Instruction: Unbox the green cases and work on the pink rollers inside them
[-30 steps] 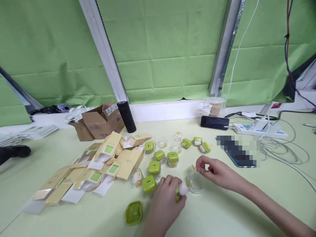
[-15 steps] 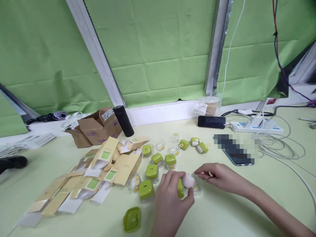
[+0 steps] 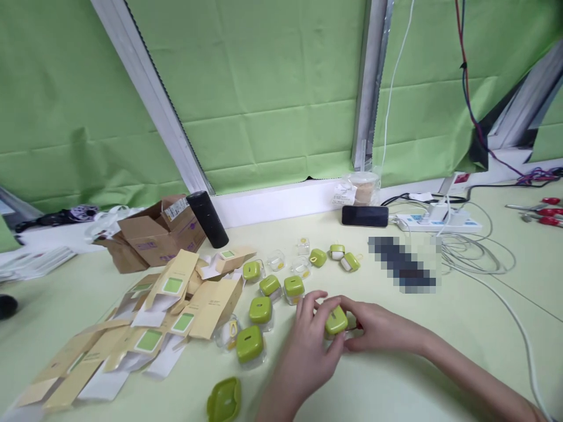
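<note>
A small green-and-clear plastic case (image 3: 336,321) is between my hands, low over or on the table, green lid facing up. My left hand (image 3: 301,343) grips its lid from the left with thumb and fingers. From the right, my right hand (image 3: 380,328) closes around its lower side, partly hiding the clear base. Left of my left hand are similar cases, among them a green-topped one (image 3: 250,344). An empty green shell (image 3: 224,400) lies open side up near the front edge. Further back, clear pieces (image 3: 276,261) sit beside green cases with white contents (image 3: 350,262).
Opened card packets (image 3: 149,340) are heaped at left, before a brown carton (image 3: 160,237) and a black cylinder (image 3: 207,220). Behind are a propped phone (image 3: 365,216) and a wrapped tape roll (image 3: 365,190). A power strip (image 3: 440,223) with coiled cables and red-handled tools (image 3: 549,214) are at right.
The tilted green lid with its white round piece has turned over onto the clear base; the white piece is hidden now. My right hand has closed in on the case. The view has shifted right.
</note>
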Motion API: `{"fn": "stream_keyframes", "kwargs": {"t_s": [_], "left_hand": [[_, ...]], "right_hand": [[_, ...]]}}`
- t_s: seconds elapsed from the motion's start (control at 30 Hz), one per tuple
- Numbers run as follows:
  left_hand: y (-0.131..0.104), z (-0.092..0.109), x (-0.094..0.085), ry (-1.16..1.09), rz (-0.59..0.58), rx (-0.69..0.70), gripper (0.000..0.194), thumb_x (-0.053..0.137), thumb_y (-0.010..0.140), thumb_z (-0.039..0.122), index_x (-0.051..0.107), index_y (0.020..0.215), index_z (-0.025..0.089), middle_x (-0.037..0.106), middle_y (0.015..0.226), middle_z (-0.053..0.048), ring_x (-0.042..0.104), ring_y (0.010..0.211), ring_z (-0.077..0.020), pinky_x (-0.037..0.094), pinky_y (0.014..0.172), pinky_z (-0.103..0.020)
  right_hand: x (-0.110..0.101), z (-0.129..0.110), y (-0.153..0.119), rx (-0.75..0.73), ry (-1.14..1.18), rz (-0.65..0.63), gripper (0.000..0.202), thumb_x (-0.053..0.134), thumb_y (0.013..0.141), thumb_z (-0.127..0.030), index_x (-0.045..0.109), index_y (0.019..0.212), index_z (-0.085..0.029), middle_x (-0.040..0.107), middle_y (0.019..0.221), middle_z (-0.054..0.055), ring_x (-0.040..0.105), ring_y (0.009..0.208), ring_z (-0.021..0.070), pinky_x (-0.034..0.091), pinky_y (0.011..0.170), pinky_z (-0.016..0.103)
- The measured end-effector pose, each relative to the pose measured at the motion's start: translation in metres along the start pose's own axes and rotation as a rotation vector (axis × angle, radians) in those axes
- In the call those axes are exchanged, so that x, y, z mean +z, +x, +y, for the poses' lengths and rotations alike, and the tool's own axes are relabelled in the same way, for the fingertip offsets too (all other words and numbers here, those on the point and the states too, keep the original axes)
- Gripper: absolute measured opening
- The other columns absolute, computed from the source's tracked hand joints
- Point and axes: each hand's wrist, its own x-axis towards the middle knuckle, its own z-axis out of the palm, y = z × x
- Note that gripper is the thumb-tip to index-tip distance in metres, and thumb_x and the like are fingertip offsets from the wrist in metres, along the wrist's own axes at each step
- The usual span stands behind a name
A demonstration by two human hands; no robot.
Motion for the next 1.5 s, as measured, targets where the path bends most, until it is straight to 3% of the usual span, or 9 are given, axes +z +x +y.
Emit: {"fn": "stream_keyframes", "kwargs": {"t_s": [0.17, 0.4, 0.5, 0.67, 0.8, 0.97, 1.17, 1.37, 1.5], "left_hand": [[0.001, -0.007, -0.003, -0.048, -0.12, -0.042, 0.043, 0.051, 0.079, 0.017, 0.052, 0.122, 0.024, 0.051, 0.118, -0.008, 0.048, 0.113, -0.0224, 0.038, 0.099, -0.035], [0.008, -0.021, 0.003, -0.085, -0.129, -0.075, 0.047, 0.058, 0.078, 0.021, 0.052, 0.124, 0.024, 0.052, 0.118, -0.007, 0.051, 0.11, -0.0225, 0.038, 0.097, -0.033], [0.024, -0.019, 0.007, -0.032, -0.056, -0.079, 0.053, 0.054, 0.08, 0.022, 0.043, 0.132, 0.022, 0.052, 0.123, -0.009, 0.047, 0.116, -0.0256, 0.036, 0.099, -0.037], [0.055, -0.011, 0.012, 0.035, 0.039, -0.116, 0.061, 0.055, 0.077, 0.017, 0.038, 0.136, 0.011, 0.05, 0.127, -0.019, 0.042, 0.122, -0.0339, 0.031, 0.101, -0.046], [0.057, -0.006, 0.01, 0.021, 0.143, -0.091, 0.078, 0.065, 0.073, 0.031, 0.029, 0.139, 0.009, 0.03, 0.145, -0.02, 0.021, 0.135, -0.0347, 0.022, 0.108, -0.047], [0.033, 0.006, 0.012, -0.341, 0.282, -0.116, 0.055, 0.048, 0.086, 0.042, 0.034, 0.133, 0.017, 0.042, 0.135, -0.016, 0.038, 0.127, -0.0265, 0.029, 0.105, -0.043], [0.016, 0.017, 0.024, -1.242, 0.024, -0.409, 0.056, 0.06, 0.078, 0.047, 0.04, 0.119, 0.015, 0.061, 0.09, -0.007, 0.063, 0.066, -0.0157, 0.05, 0.063, -0.03], [0.001, -0.002, 0.025, -1.41, 0.207, -0.516, 0.041, 0.066, 0.073, 0.049, 0.047, 0.09, 0.017, 0.058, 0.075, -0.001, 0.059, 0.055, -0.0119, 0.045, 0.051, -0.025], [-0.013, -0.013, 0.027, -1.459, 0.241, -0.543, 0.038, 0.065, 0.073, 0.049, 0.047, 0.084, 0.018, 0.058, 0.075, 0.0, 0.059, 0.056, -0.012, 0.042, 0.047, -0.024]], "right_hand": [[-0.032, 0.005, -0.014, 0.056, -0.107, 0.009, 0.042, 0.06, 0.077, -0.034, 0.056, 0.118, -0.031, 0.065, 0.09, -0.001, 0.061, 0.073, 0.0163, 0.042, 0.062, 0.024], [-0.079, 0.033, 0.0, 0.201, -0.417, 0.397, 0.043, 0.047, 0.084, -0.05, 0.052, 0.121, -0.029, 0.064, 0.104, 0.004, 0.063, 0.075, 0.018, 0.046, 0.063, 0.027], [-0.081, 0.05, 0.022, 0.24, -0.536, 0.394, 0.05, 0.057, 0.077, -0.044, 0.05, 0.123, -0.025, 0.065, 0.105, 0.007, 0.064, 0.077, 0.0223, 0.042, 0.058, 0.028], [-0.072, 0.059, 0.044, 0.25, -0.59, 0.329, 0.039, 0.062, 0.072, -0.034, 0.058, 0.109, -0.024, 0.068, 0.072, 0.003, 0.065, 0.068, 0.024, 0.034, 0.052, 0.026], [-0.073, 0.05, 0.035, 0.219, -0.572, 0.336, 0.031, 0.06, 0.073, -0.038, 0.059, 0.101, -0.025, 0.066, 0.067, 0.001, 0.062, 0.061, 0.0217, 0.033, 0.052, 0.026], [-0.071, 0.019, 0.006, 0.093, -0.413, 0.278, 0.03, 0.06, 0.073, -0.037, 0.056, 0.1, -0.025, 0.066, 0.083, -0.001, 0.062, 0.071, 0.0166, 0.043, 0.06, 0.024], [-0.059, -0.007, -0.006, -0.108, -0.021, 0.109, 0.032, 0.062, 0.077, -0.043, 0.06, 0.101, -0.022, 0.065, 0.093, 0.002, 0.06, 0.075, 0.0155, 0.043, 0.057, 0.022], [-0.08, 0.041, 0.006, 0.35, -0.467, 0.548, 0.032, 0.037, 0.091, -0.044, 0.06, 0.093, -0.023, 0.068, 0.085, 0.008, 0.063, 0.075, 0.0243, 0.042, 0.059, 0.03], [-0.086, 0.078, 0.01, 0.485, -0.501, 0.58, 0.033, 0.035, 0.09, -0.041, 0.057, 0.076, -0.02, 0.064, 0.065, 0.009, 0.062, 0.063, 0.0275, 0.037, 0.051, 0.03]]}}
